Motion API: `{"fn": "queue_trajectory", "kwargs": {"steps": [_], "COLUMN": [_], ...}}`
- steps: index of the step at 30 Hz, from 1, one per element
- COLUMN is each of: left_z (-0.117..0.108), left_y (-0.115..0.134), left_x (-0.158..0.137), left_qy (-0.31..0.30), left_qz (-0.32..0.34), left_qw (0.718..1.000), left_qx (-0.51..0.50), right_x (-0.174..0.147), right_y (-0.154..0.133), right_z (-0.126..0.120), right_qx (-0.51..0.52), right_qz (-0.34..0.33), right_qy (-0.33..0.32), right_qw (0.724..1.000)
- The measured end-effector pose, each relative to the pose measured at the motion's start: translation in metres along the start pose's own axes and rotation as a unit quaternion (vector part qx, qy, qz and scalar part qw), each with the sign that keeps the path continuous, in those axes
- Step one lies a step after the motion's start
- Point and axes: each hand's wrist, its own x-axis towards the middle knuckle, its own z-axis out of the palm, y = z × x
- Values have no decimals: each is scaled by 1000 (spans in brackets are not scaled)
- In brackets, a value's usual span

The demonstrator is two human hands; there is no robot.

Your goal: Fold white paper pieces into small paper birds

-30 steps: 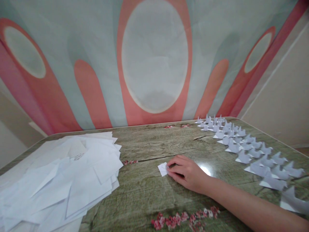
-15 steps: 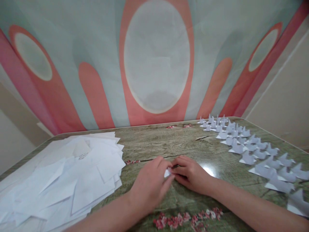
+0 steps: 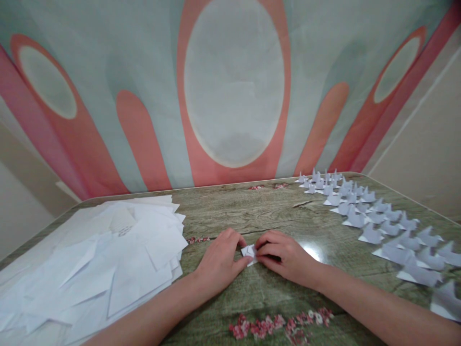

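Observation:
A small folded piece of white paper lies at the middle of the table, with crease lines showing on its top face. My left hand is at its left side, thumb on the near edge and fingers curled by the far left corner. From the right, my right hand pinches the paper's right edge between thumb and fingers. The fingertips of that hand cover part of the right edge.
A large loose pile of white paper sheets covers the table's left side. Several rows of folded white paper figures stand along the right side. The wood-patterned table meets a painted backdrop at its far edge.
My left hand has drawn back slightly to the left and its thumb and fingers have parted, uncovering more of the folded paper. My right hand stays nearly where it was.

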Motion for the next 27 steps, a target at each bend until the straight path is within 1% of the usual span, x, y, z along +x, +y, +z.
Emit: {"fn": "queue_trajectory", "kwargs": {"steps": [6,9,11,13,16,21,27], "left_z": [4,6,5,4,2,5,8], "left_y": [0,2,3,5,6,5,2], "left_x": [2,2,2,2,2,1,0], "left_qy": [-25,-21,-17,-13,-2,12,27], "left_qz": [-22,-22,-8,9,20,38,78], "left_qw": [993,986,985,986,987,990,993], "left_qx": [-109,-166,-174,-168,-158,-132,-89], "right_x": [0,-1,-1,-1,-1,0,0], "right_y": [-3,-6,-8,-8,-8,-7,-10], "right_z": [1,0,0,0,0,0,-3], "right_qx": [48,49,43,45,56,48,24], "right_qz": [59,129,162,158,128,124,90], "right_qy": [14,34,44,35,21,30,30], "right_qw": [997,990,985,986,990,991,995]}}
